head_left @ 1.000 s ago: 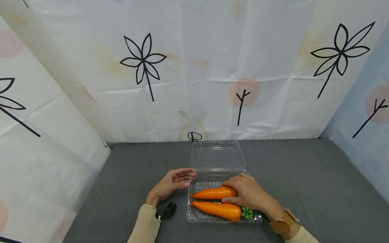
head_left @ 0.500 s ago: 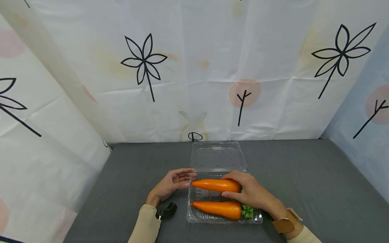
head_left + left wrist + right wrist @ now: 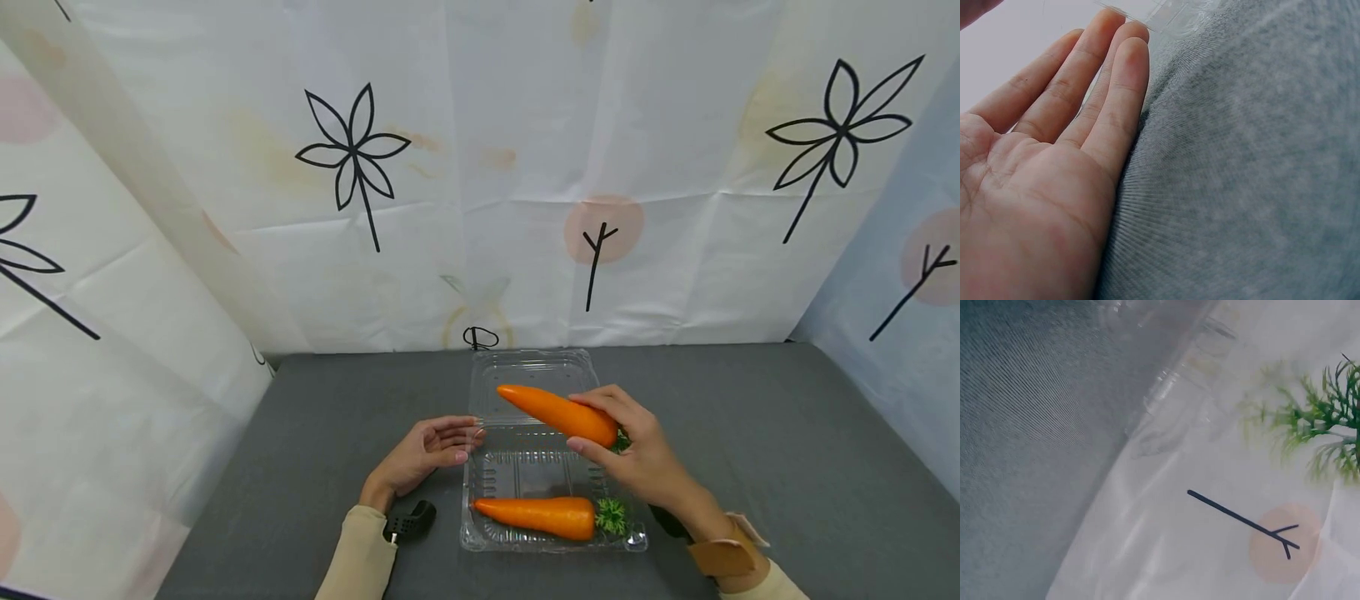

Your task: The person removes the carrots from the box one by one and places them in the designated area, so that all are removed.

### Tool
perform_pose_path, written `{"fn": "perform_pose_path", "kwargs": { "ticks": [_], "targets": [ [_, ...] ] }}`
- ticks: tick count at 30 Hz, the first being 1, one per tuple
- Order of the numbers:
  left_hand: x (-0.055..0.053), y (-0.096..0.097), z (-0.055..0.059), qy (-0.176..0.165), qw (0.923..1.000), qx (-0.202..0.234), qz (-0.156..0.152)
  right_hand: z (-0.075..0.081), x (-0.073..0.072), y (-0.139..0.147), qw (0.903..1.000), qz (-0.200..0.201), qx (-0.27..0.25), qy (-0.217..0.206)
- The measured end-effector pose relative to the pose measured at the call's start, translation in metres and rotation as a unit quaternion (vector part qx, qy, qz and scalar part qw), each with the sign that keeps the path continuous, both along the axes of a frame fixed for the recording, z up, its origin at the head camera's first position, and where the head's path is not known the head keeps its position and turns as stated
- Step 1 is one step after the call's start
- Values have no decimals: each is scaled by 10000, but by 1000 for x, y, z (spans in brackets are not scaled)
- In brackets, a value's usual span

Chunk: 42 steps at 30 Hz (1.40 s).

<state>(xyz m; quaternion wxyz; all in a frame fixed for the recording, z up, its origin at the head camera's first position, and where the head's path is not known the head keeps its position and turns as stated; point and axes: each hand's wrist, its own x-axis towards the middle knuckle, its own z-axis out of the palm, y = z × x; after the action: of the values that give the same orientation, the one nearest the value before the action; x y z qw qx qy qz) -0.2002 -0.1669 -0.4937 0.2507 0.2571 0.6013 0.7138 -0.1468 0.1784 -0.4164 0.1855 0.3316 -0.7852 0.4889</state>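
In the head view my right hand point(image 3: 637, 442) grips an orange carrot point(image 3: 557, 412) by its thick end, between fingers and thumb. The carrot is raised over the back of a clear plastic clamshell box point(image 3: 517, 475), its tip pointing up and left. Green leafy tops point(image 3: 1329, 419) of this carrot show in the right wrist view. A second carrot point(image 3: 536, 517) with a green tuft lies in the front of the box. My left hand point(image 3: 427, 454) rests at the box's left side with fingers extended; in the left wrist view its fingertips point(image 3: 1132, 59) are right at the plastic edge.
The box's hinged lid point(image 3: 525, 392) lies folded back toward the rear wall. A grey cloth-covered table point(image 3: 360, 383) spreads around the box. White curtains point(image 3: 480, 167) printed with plants enclose the back and sides.
My right hand has lifted the rear carrot up out of the box, raising it and tilting its tip upward. The front carrot and my left hand have stayed in place.
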Motion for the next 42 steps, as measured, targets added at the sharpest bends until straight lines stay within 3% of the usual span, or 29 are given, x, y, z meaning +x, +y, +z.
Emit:
{"fn": "perform_pose_path", "kwargs": {
  "ticks": [6, 13, 19, 24, 30, 36, 42],
  "targets": [
    [0, 0, -1, 15, 10000, -12, 30, 11, -3, 15, 9987, -233, -204, 411],
    [0, 0, -1, 50, 10000, 15, 27, 13, -12, 43, 9920, -1040, -130, 706],
    [0, 0, 0, 53, 10000, 18, 10, 9, -22, 70, 9809, -1856, 26, 575],
    [1, 0, 0, 34, 10000, 20, -10, 6, -24, 92, 9686, -2461, 293, 202],
    [0, 0, 1, 37, 10000, 28, -22, -3, -27, 121, 9425, -3268, 566, -405],
    [0, 0, 1, 40, 10000, 6, -3, -10, -26, 146, 9063, -3997, 793, -1123],
    [0, 1, 1, 4, 10000, -22, 50, -17, -26, 163, 8705, -4467, 872, -1873]
  ]
}}
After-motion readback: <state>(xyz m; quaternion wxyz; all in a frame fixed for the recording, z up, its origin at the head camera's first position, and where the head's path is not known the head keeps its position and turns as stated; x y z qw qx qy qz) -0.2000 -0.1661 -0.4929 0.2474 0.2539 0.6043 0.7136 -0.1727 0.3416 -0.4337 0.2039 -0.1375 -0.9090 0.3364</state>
